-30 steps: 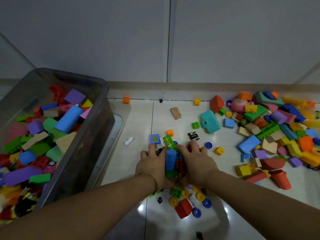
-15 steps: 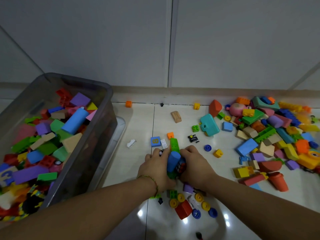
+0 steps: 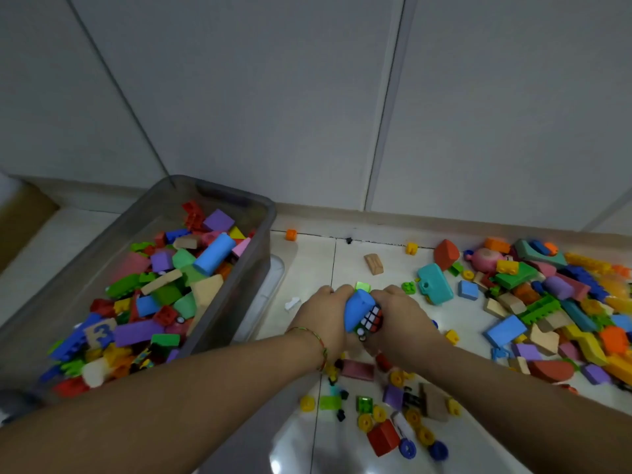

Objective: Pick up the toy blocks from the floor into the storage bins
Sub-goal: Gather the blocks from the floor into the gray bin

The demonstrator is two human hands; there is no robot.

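Observation:
My left hand (image 3: 321,316) and my right hand (image 3: 402,318) are pressed together around a handful of blocks (image 3: 362,313): a blue cylinder, a small puzzle cube and a green brick show between them. The bundle hangs above the floor, just right of the grey storage bin (image 3: 260,234), which holds a heap of coloured blocks. A big pile of loose blocks (image 3: 547,302) covers the floor at the right. Small wheels and bricks (image 3: 393,415) lie scattered below my wrists.
A clear lid (image 3: 275,271) sticks out from under the bin's right side. A grey panelled wall (image 3: 307,97) and a skirting board close the far side. A wooden wedge (image 3: 373,264), an orange brick (image 3: 291,234) and a white piece (image 3: 291,303) lie on the tiles.
Both hands have closed tighter on the blocks and lifted them off the floor, moving slightly toward the bin. The head camera has tilted up and shifted, so the bin sits nearer the middle.

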